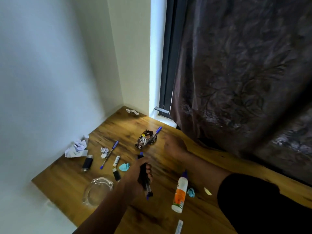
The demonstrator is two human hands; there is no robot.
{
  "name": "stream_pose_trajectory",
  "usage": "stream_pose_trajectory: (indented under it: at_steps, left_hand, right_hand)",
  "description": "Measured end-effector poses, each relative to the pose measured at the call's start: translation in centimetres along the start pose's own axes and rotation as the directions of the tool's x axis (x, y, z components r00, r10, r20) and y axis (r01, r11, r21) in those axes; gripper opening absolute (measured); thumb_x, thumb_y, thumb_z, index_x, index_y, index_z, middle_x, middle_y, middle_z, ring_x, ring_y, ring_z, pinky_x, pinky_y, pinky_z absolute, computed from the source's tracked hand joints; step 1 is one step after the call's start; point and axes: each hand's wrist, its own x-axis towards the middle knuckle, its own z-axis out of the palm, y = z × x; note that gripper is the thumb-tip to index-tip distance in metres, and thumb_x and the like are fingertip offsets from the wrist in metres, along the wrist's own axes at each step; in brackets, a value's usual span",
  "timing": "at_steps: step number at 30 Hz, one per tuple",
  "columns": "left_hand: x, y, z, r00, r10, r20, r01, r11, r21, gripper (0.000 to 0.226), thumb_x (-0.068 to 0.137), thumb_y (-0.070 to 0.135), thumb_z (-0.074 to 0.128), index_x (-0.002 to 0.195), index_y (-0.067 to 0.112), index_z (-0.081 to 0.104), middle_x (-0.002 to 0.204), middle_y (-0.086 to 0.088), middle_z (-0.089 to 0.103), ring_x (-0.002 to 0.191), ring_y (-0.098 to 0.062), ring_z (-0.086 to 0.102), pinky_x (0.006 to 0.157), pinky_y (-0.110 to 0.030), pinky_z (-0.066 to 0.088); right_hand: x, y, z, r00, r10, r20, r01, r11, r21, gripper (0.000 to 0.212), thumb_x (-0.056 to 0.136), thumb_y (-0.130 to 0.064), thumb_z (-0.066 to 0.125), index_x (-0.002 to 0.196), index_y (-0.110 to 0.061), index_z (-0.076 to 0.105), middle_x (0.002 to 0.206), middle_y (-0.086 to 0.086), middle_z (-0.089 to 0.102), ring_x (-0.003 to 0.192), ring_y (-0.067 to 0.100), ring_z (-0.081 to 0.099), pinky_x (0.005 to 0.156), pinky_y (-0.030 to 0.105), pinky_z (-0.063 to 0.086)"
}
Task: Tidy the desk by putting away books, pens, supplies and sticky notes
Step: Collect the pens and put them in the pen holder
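Observation:
My left hand (140, 176) grips a bundle of pens and dark markers (143, 174) upright above the wooden desk (168, 222). My right hand (173, 146) reaches out over the desk, blurred, its fingers spread toward a blue pen (156, 132) that lies across a brown snack wrapper (145, 139). Another blue pen (109, 154) lies to the left. A white marker (116, 161), a black marker (116, 174) and a black lighter-like stick (87, 163) lie nearby. A white glue bottle (180, 191) lies at the front.
Crumpled white paper (76, 148) sits by the left wall, a smaller ball (104, 152) beside the pen, another scrap (132, 111) in the far corner. Blue paper wads (124, 166) (191, 192), a glass ashtray (98, 190), a white tube (179, 226). A dark curtain (244, 73) hangs on the right.

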Motion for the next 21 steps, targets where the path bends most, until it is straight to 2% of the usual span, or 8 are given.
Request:
stream_pose_trajectory:
  at_steps: [4,7,9,11,13,15,18,21]
  left_hand:
    - [1.1,1.4,-2.5,0.998,-0.023,0.053,0.022,1.0,0.012,0.015,0.087,0.019,0.069,0.083,0.014,0.056,0.066,0.002,0.047,0.052,-0.012,0.042,0.048,-0.025,0.037]
    - [1.2,2.1,-3.9,0.993,-0.034,0.112,0.035,0.999,-0.005,0.012,0.09,0.021,0.065,0.087,0.014,0.056,0.07,0.002,0.047,0.057,-0.011,0.042,0.05,-0.024,0.039]
    - [1.3,2.4,-4.7,0.991,-0.029,0.128,0.031,0.999,-0.011,0.011,0.091,0.024,0.062,0.089,0.014,0.057,0.072,0.001,0.047,0.059,-0.011,0.042,0.051,-0.025,0.039]
    - [1.3,2.7,-5.2,0.991,-0.019,0.136,0.021,1.0,-0.014,0.012,0.092,0.026,0.061,0.091,0.014,0.059,0.073,0.001,0.048,0.06,-0.012,0.043,0.052,-0.025,0.039]
    - [1.4,3.1,-5.5,0.99,-0.01,0.143,0.012,1.0,-0.013,0.013,0.093,0.027,0.06,0.091,0.014,0.061,0.073,0.0,0.05,0.061,-0.012,0.044,0.053,-0.026,0.039]
    - [1.3,3.3,-5.8,0.989,-0.003,0.146,0.005,1.0,-0.015,0.014,0.094,0.027,0.06,0.091,0.013,0.062,0.074,0.0,0.051,0.062,-0.013,0.045,0.054,-0.027,0.039]
    - [1.6,2.8,-6.0,0.989,-0.02,0.145,0.025,0.999,-0.036,0.015,0.092,0.029,0.062,0.089,0.014,0.063,0.075,0.0,0.051,0.062,-0.013,0.045,0.055,-0.027,0.038]
    - [1.6,2.0,-5.5,0.989,-0.052,0.139,0.062,0.996,-0.068,0.017,0.089,0.031,0.064,0.088,0.014,0.062,0.074,-0.001,0.052,0.061,-0.014,0.045,0.057,-0.028,0.039]
  right_hand:
    - [4.9,-1.1,0.0,0.998,-0.022,0.051,0.026,0.997,-0.071,0.046,0.087,-0.014,0.053,0.129,-0.032,0.059,0.14,0.003,0.056,0.126,0.029,0.056,0.093,0.035,0.049]
    - [6.3,-2.2,-0.6,0.99,-0.083,0.115,0.105,0.974,-0.201,0.076,0.083,-0.001,0.054,0.149,-0.037,0.043,0.161,0.001,0.031,0.144,0.03,0.034,0.112,0.043,0.041]
    - [7.2,-2.4,-0.7,0.974,-0.127,0.19,0.187,0.92,-0.344,0.079,0.085,0.0,0.058,0.152,-0.038,0.04,0.167,0.0,0.021,0.149,0.031,0.025,0.116,0.043,0.036]
    - [7.7,-2.3,-0.6,0.966,-0.153,0.207,0.234,0.859,-0.455,0.067,0.089,-0.005,0.061,0.145,-0.038,0.049,0.164,-0.001,0.03,0.147,0.031,0.029,0.111,0.043,0.037]
    - [7.6,-2.1,-0.8,0.97,-0.192,0.149,0.242,0.829,-0.504,0.044,0.094,-0.013,0.059,0.131,-0.037,0.06,0.144,-0.001,0.051,0.136,0.029,0.044,0.096,0.039,0.041]
    - [6.9,-1.5,-1.4,0.971,-0.219,0.101,0.235,0.771,-0.592,0.029,0.097,-0.014,0.054,0.119,-0.03,0.064,0.129,0.001,0.058,0.124,0.028,0.051,0.093,0.039,0.042]
    - [5.6,-0.2,-2.3,0.973,-0.209,0.098,0.216,0.677,-0.704,0.032,0.097,-0.007,0.051,0.119,-0.027,0.063,0.127,0.004,0.06,0.122,0.029,0.053,0.101,0.044,0.042]
    - [4.0,1.1,-3.2,0.971,-0.206,0.124,0.234,0.694,-0.681,0.034,0.097,-0.012,0.049,0.12,-0.032,0.063,0.124,0.006,0.061,0.121,0.029,0.054,0.095,0.041,0.041]
